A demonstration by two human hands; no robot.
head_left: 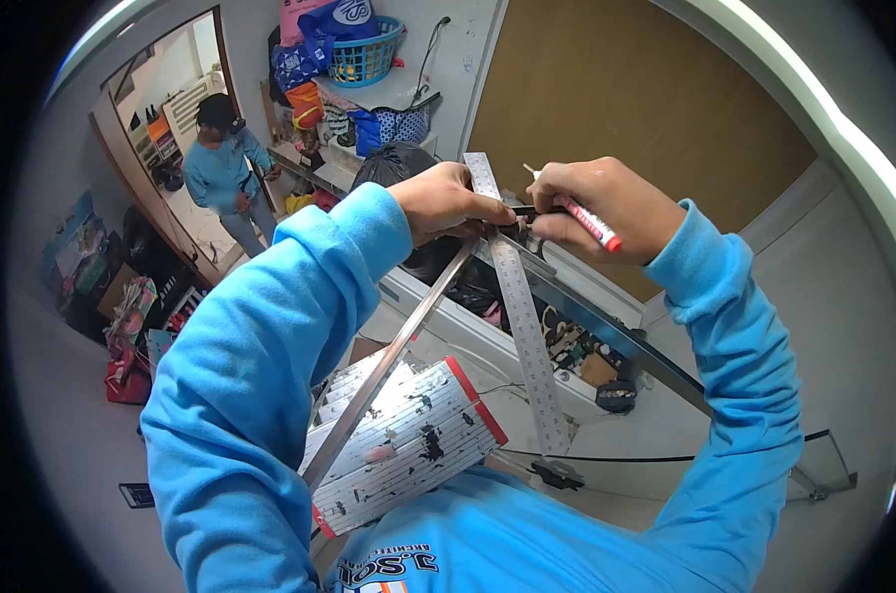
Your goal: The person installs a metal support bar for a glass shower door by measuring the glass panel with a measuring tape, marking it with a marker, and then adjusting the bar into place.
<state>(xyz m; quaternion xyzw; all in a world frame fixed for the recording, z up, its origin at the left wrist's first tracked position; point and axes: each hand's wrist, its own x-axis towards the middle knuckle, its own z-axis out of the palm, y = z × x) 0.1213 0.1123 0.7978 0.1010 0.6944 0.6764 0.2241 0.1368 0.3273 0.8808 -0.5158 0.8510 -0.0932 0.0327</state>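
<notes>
My left hand [446, 206] is closed on a steel ruler [527, 341], its thumb and fingers pinching near the upper part. The ruler slants down toward my chest and crosses a metal rail [606, 336] that runs to the lower right. Below my left fingers, a narrow metal bar [388, 361] stretches down to the lower left. My right hand [611, 203] grips a red and white marker [591, 222], its tip pointing up and left. Between the two hands, a small dark piece [525, 211] shows at the right fingertips, partly hidden by them.
A white, paint-spattered stepped platform with red edges [408, 445] stands below me. Another person [225, 173] in blue stands by the doorway at left. Bags and a blue basket [364, 54] sit on a shelf behind. A brown panel [636, 119] is ahead.
</notes>
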